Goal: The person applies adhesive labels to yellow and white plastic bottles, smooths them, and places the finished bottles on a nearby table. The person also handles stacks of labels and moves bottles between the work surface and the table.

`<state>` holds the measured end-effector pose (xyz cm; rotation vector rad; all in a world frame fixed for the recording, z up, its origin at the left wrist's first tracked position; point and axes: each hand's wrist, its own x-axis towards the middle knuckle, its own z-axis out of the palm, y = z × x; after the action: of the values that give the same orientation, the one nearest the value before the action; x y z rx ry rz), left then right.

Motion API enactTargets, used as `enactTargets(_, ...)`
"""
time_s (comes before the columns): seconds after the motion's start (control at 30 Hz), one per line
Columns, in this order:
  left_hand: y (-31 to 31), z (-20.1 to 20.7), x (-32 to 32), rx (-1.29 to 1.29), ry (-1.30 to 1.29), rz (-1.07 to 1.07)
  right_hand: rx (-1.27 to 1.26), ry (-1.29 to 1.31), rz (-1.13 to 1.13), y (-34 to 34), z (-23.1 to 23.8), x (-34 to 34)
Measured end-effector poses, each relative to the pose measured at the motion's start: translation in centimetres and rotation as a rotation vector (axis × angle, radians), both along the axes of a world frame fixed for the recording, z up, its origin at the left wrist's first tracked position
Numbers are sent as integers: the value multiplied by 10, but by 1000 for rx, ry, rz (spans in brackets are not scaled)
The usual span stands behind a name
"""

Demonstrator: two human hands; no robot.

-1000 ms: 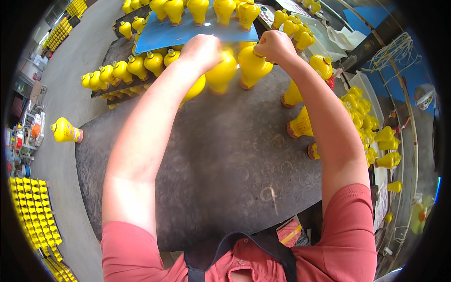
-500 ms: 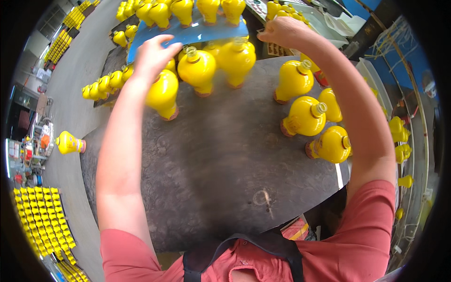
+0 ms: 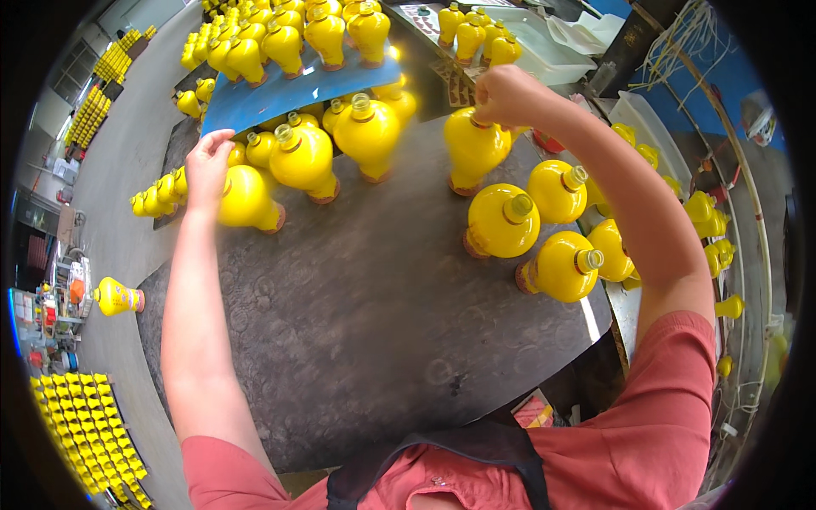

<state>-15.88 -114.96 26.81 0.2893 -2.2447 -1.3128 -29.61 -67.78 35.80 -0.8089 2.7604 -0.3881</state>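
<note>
My right hand (image 3: 510, 98) is closed at the neck of a yellow glass bottle (image 3: 476, 153) at the table's far right; its fingers hide the bottle's mouth. Several like bottles stand nearer and to the right, one (image 3: 501, 223) just in front, another (image 3: 561, 265) closer to me. My left hand (image 3: 206, 166) is far left, fingers drawn together beside the corner of a raised blue board (image 3: 280, 100). Whatever those fingers hold, if anything, is hidden. Next to that hand a yellow bottle (image 3: 245, 200) leans outward in view, its neck covered. Two more bottles (image 3: 302, 157) stand to its right.
Rows of yellow bottles (image 3: 327, 38) stand on the blue board. The dark worktop (image 3: 340, 331) spreads before me, a lone bottle (image 3: 117, 297) past its left side. A white plastic tub (image 3: 544, 64) sits at the back right. Stacked bottles (image 3: 89, 433) fill the lower left.
The view has shifted, so the bottles appear further left. My left hand has moved left and its fingers have drawn together. My right hand has come down onto the bottle's neck.
</note>
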Motion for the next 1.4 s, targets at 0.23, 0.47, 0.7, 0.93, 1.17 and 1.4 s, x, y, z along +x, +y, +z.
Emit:
enactTargets(0.23,56,37,10,-832,237,273,-12,75,-19,-15,-5,-48)
enactTargets(0.47,177,56,-28,-764,443,14,46,193,0,-27,-21,-63)
enactTargets(0.7,263,29,-80,-533,202,-255,114,381,-184,26,4,-84)
enactTargets(0.93,310,16,-130,-467,11,-269,143,306,-191,77,-28,-93)
enactTargets(1.17,330,17,-155,-582,-60,-195,-26,292,-198,78,-33,-106)
enactTargets(1.4,330,17,-169,-538,3,-104,-23,399,-157,68,-40,-123)
